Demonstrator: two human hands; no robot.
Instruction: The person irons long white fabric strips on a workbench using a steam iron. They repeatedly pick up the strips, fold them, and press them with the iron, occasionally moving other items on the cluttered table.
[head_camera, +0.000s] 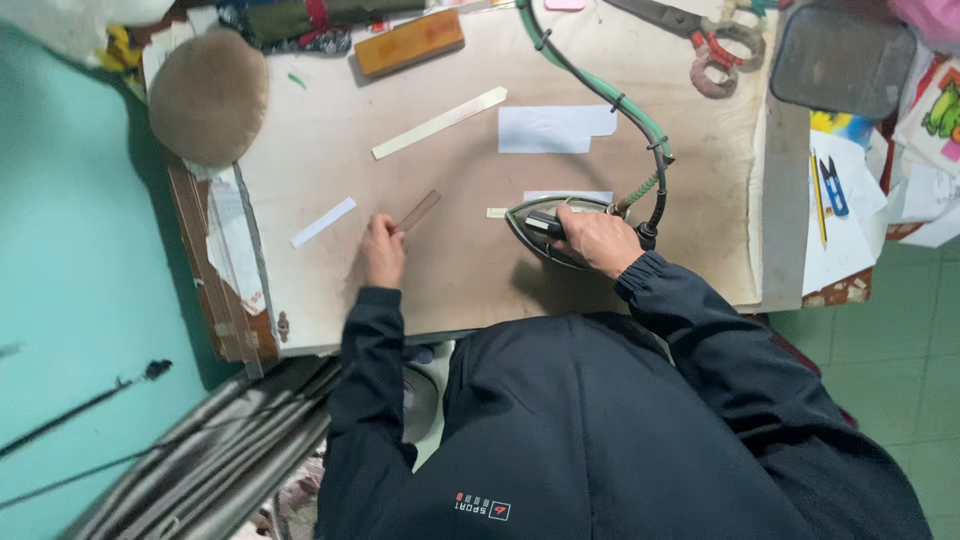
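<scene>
My right hand (598, 240) grips the handle of a dark clothes iron (532, 218) that rests flat on the pale padded board (470, 130). A small strip sticks out at the iron's left tip (496, 212), and a white piece (568, 195) shows just behind it. The iron's green and black cable (610, 98) runs away across the board. My left hand (382, 250) lies at the board's near left, fingers on one end of a clear brownish ruler (418, 211).
Loose strips lie about: a long cream one (440, 122), a short white one (322, 222), a white paper piece (555, 128). A round tan cushion (208, 96), a wooden block (408, 42), large scissors (690, 28), blue snips (833, 188) and a pencil (818, 200) surround them.
</scene>
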